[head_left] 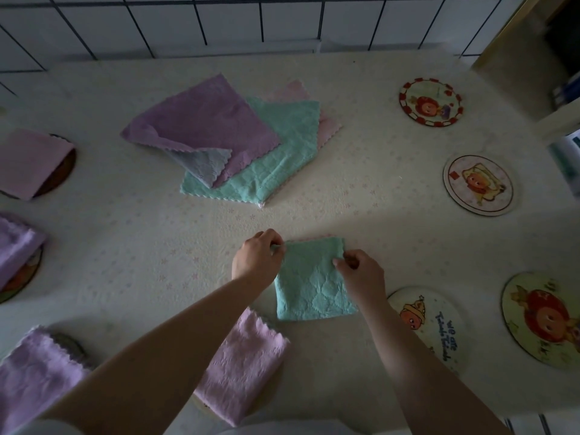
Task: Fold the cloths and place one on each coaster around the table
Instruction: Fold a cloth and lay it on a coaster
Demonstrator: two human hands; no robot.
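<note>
A folded green cloth [309, 285] lies on the table in front of me. My left hand [255, 262] pinches its far left corner, and my right hand [361, 273] pinches its far right edge. Unfolded cloths sit in a pile at the table's middle: a purple one [204, 124] on top, a green one [276, 161] under it, a pink one [326, 127] at the bottom. Bare picture coasters lie to the right: one near my right forearm [436, 328], one at the near right [539, 318], one further back [478, 185] and one at the far right [430, 102].
Folded cloths cover coasters on the left and near side: a pink one [29, 161], a purple one [15, 249], another purple one [37, 372] and a pink one [241, 362] under my left forearm. A tiled wall [251, 20] borders the table's far edge.
</note>
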